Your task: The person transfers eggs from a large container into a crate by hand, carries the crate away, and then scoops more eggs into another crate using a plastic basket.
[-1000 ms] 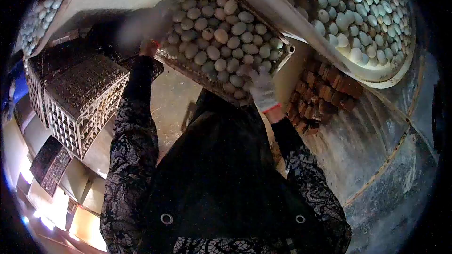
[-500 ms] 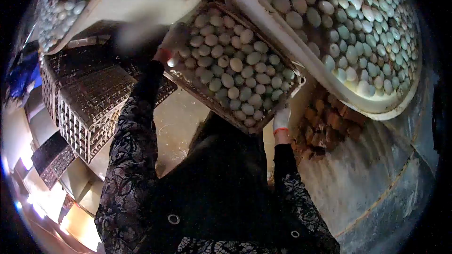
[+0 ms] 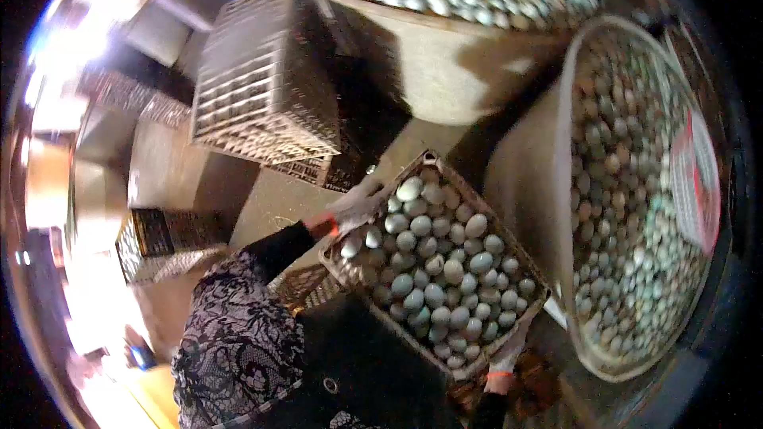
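A plastic crate filled with pale green and whitish eggs is held in front of my body, tilted across the view. My left hand, in a light glove with a red-orange cuff, is closed on its upper-left side. On the opposite short side, my right hand, also gloved, grips the edge near the lower right corner. The fingertips of both hands are partly hidden by the crate wall and eggs.
Stacked lattice crates stand at the upper left. A large round tub heaped with eggs is at the back. To the right, another egg-filled tub holds a red-and-white basket. Brownish blocks lie by my right hand.
The view has swung to the left, and the egg crate now appears lower, with the back tub and stacked crates more in sight. Both hands still hold the crate.
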